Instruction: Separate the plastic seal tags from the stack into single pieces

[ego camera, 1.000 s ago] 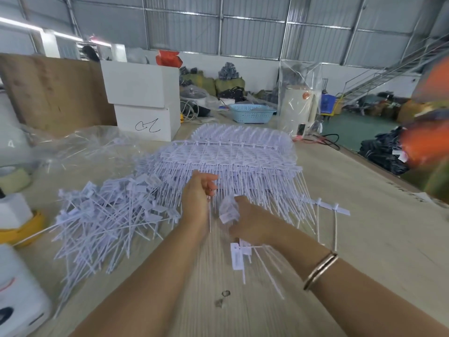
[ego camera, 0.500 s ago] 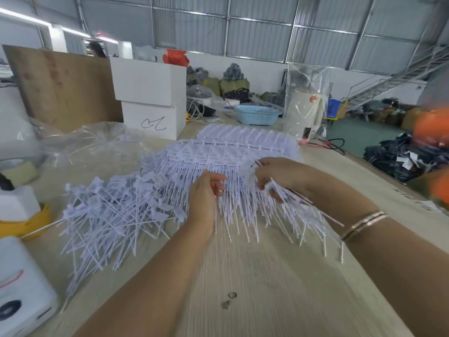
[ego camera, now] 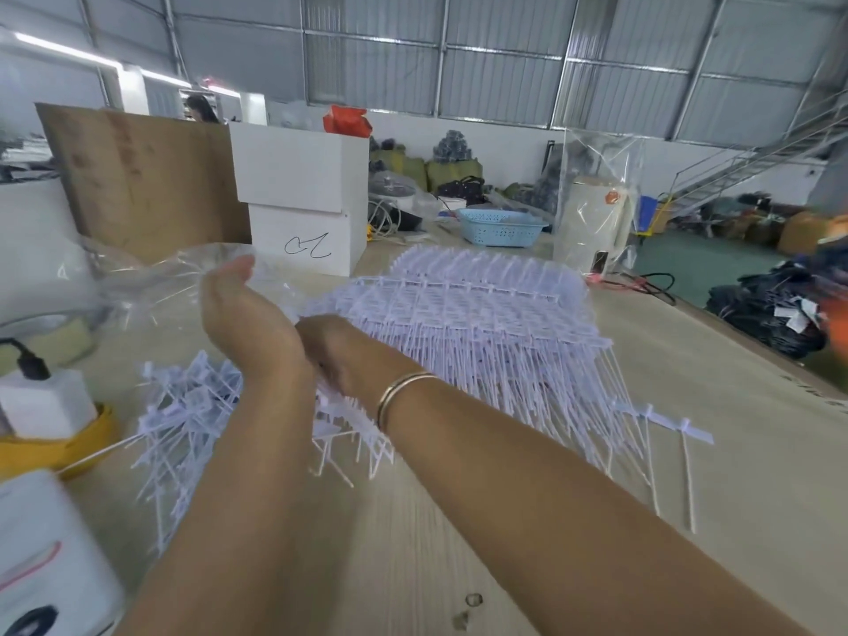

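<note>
The stack of seal tags (ego camera: 463,323) lies mid-table, tails toward the person for easy pulling. The left hand (ego camera: 243,314) is raised, fingers straight and released, above the loose pile (ego camera: 183,420) near the left edge. The right hand (ego camera: 335,355) reaches there; its grasp I cannot tell.

We see both forearms bare, no sleeves in view. Our right wrist wears a thin metal bangle (ego camera: 400,393), gold-toned with a silvery band alongside, circling it loosely.

The stack of joined tags (ego camera: 463,323) was found mid-table (ego camera: 734,452). Loose tags (ego camera: 183,420) lay to its left. A basket (ego camera: 500,227) stood behind.
</note>
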The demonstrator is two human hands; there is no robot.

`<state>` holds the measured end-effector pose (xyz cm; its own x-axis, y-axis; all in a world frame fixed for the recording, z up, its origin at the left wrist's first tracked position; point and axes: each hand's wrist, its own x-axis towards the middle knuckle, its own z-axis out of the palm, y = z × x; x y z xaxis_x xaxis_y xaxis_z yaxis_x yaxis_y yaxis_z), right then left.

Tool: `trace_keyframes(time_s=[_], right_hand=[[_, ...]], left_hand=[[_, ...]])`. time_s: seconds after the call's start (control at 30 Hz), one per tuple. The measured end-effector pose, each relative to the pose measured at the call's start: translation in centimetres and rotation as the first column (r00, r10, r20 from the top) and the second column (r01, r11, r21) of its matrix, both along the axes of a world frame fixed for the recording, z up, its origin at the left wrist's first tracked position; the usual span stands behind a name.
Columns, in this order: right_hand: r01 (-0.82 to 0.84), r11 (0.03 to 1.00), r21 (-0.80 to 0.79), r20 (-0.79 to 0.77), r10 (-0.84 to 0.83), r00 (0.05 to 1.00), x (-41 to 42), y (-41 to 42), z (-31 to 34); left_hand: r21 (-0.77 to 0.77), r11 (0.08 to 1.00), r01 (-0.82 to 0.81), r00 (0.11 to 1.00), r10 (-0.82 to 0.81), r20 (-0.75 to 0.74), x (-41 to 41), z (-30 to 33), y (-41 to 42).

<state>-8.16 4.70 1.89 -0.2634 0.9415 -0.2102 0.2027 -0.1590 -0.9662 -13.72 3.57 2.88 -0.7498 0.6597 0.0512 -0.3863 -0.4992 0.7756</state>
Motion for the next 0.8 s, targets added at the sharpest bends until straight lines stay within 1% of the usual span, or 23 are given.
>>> trace_keyframes(time_s=[0.07,0.1,0.13,0.17,0.2,0.23,0.27,0.3,0.33,0.37,0.4,0.43,0.47,0.5,0.53,0.57,0.6,0.67,0.8], right_hand=[[0.015,0.999,-0.041,-0.165,-0.022,0.986,-0.9,-0.1,0.0],[0.042,0.996,-0.082,-0.261,-0.062,0.963,-1.0,-0.1,0.1],[0.071,0.990,-0.125,-0.340,-0.110,0.934,-0.8,0.1,0.2],[0.090,0.985,-0.149,-0.362,-0.140,0.922,-0.4,0.3,0.4],[0.098,0.983,-0.154,-0.350,-0.147,0.925,0.2,0.7,0.4],[0.083,0.985,-0.150,-0.328,-0.129,0.936,0.9,1.0,0.6],[0.051,0.989,-0.136,-0.322,-0.093,0.942,2.0,1.2,0.9],[0.023,0.993,-0.113,-0.319,-0.059,0.946,3.3,1.2,1.2],[0.034,0.997,-0.067,-0.312,-0.054,0.949,4.8,1.4,1.6],[0.074,0.997,-0.022,-0.320,-0.077,0.944,6.5,1.5,2.1],[0.134,0.991,0.019,-0.310,-0.121,0.943,8.2,1.7,2.3],[0.208,0.977,0.048,-0.272,-0.188,0.944,9.9,2.1,2.6],[0.284,0.954,0.093,-0.161,-0.267,0.950,11.4,2.7,2.6],[0.329,0.927,0.177,0.049,-0.343,0.938,12.9,3.2,2.4],[0.331,0.908,0.256,0.315,-0.403,0.859,14.4,3.6,2.1],[0.289,0.886,0.362,0.530,-0.450,0.719,15.8,4.1,1.3],[0.228,0.874,0.428,0.667,-0.476,0.573,16.9,4.4,0.5],[0.177,0.860,0.478,0.757,-0.506,0.414,18.8,5.0,-1.5],[0.061,0.818,0.572,0.782,-0.567,0.260,19.0,6.2,-3.8]], left_hand=[[-0.078,0.992,-0.103,0.990,0.094,-0.107,-0.3,-1.0,-0.1],[-0.151,0.972,-0.179,0.968,0.147,-0.203,-0.3,-1.7,-0.2],[-0.217,0.938,-0.269,0.927,0.191,-0.324,-0.3,-2.3,-0.1],[-0.238,0.905,-0.352,0.865,0.217,-0.452,-0.2,-2.7,-0.3],[-0.202,0.886,-0.417,0.783,0.237,-0.575,0.0,-2.9,-0.5],[-0.120,0.883,-0.455,0.686,0.261,-0.679,0.5,-3.0,-0.7],[-0.027,0.890,-0.455,0.590,0.278,-0.758,1.1,-3.1,-0.9],[0.049,0.908,-0.416,0.501,0.274,-0.821,1.8,-3.1,-1.1],[0.101,0.930,-0.354,0.405,0.250,-0.880,2.6,-3.3,-1.2],[0.112,0.951,-0.288,0.286,0.197,-0.938,3.4,-3.5,-1.3],[0.083,0.967,-0.241,0.136,0.118,-0.984,4.1,-3.9,-1.4],[0.028,0.976,-0.214,-0.017,0.025,-1.000,4.8,-4.3,-1.4],[-0.050,0.979,-0.198,-0.140,-0.078,-0.987,5.5,-4.8,-1.3],[-0.142,0.973,-0.184,-0.219,-0.181,-0.959,6.0,-5.3,-1.1],[-0.243,0.954,-0.178,-0.263,-0.284,-0.922,6.5,-5.8,-1.0],[-0.335,0.923,-0.190,-0.289,-0.378,-0.880,6.8,-6.2,-0.8],[-0.401,0.890,-0.218,-0.305,-0.452,-0.838,7.0,-6.5,-0.7],[-0.461,0.844,-0.274,-0.298,-0.530,-0.794,6.9,-6.8,-0.5],[-0.460,0.828,-0.320,-0.242,-0.541,-0.805,6.3,-7.1,-0.2]])
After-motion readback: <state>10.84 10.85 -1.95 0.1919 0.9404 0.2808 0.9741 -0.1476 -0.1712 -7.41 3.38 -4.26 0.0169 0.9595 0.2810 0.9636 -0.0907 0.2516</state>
